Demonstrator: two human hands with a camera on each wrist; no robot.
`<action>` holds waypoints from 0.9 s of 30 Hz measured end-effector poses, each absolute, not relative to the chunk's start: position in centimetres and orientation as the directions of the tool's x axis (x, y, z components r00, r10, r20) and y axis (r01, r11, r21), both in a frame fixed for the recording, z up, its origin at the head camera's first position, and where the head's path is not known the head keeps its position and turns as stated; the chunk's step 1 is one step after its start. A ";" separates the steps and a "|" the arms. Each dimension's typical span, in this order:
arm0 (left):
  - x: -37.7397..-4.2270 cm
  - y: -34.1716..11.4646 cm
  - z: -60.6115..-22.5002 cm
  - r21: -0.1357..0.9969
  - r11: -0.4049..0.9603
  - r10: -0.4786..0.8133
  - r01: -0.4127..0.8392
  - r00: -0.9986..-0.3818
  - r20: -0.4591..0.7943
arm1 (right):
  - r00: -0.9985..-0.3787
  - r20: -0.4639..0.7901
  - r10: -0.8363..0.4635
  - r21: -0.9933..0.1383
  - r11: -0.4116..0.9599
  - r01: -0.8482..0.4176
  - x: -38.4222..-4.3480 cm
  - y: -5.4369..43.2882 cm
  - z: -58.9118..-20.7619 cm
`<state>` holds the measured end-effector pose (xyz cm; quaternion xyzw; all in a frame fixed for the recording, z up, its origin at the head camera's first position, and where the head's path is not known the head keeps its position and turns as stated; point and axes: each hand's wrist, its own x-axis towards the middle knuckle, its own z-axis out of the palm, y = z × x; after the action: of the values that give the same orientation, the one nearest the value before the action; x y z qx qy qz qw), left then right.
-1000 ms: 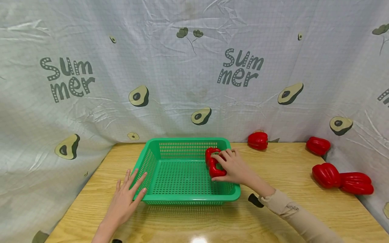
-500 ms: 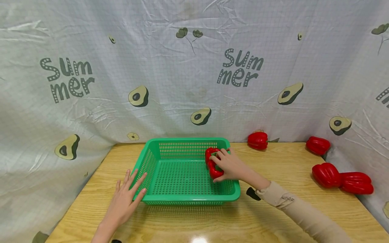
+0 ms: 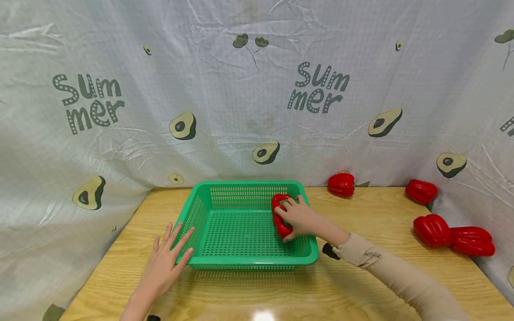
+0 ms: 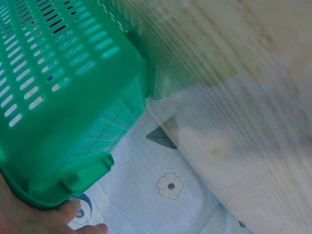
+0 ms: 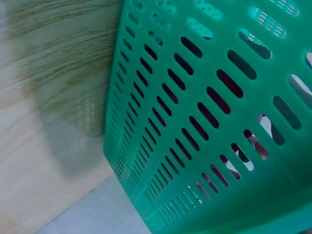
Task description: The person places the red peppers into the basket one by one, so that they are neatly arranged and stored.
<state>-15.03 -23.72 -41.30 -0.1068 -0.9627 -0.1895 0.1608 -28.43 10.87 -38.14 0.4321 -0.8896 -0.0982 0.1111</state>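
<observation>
A green slotted plastic basket (image 3: 246, 263) stands on the wooden table. Red bell peppers (image 3: 283, 229) lie along its right side, partly covered by my right hand (image 3: 301, 218). That hand reaches over the right rim, its thumb and fingers bent around the nearer pepper. Spread across the left rim are the fairly straight fingers of my left hand (image 3: 160, 263). Fingertips (image 4: 70, 210) of the left hand show beside the basket corner in the left wrist view. In the right wrist view, the basket wall (image 5: 195, 112) hides the right hand, and dark red shows through the slots.
A red bell pepper (image 3: 341, 184) sits behind the basket to the right, and another pepper (image 3: 420, 191) lies in the far right corner. Two more, a left one (image 3: 432, 231) and a right one (image 3: 472, 241), touch near the right table edge. A patterned curtain (image 3: 225, 102) hangs behind.
My right hand has shifted slightly left over the peppers, its forearm swinging a little toward the basket. The nearer pepper moved slightly left with it. My left hand stayed at the rim.
</observation>
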 end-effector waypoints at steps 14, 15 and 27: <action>-14.9 -23.5 -40.8 0.331 0.907 0.148 0.261 -0.932 0.332 | -0.595 -0.056 -0.802 0.278 0.559 -0.781 -28.3 10.5 -37.9; -14.8 -23.5 -40.8 0.332 0.907 0.146 0.260 -0.932 0.331 | -0.586 -0.051 -0.808 0.288 0.551 -0.784 -28.3 10.6 -37.9; -14.7 -23.5 -40.9 0.326 0.909 0.142 0.260 -0.927 0.346 | -0.538 -0.006 -0.843 0.406 0.490 -0.772 -28.2 10.5 -37.9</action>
<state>-14.69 -23.48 -40.90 -0.1043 -0.9639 -0.1862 0.1593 -28.21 10.52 -37.93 0.4707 -0.8575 -0.1834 0.0971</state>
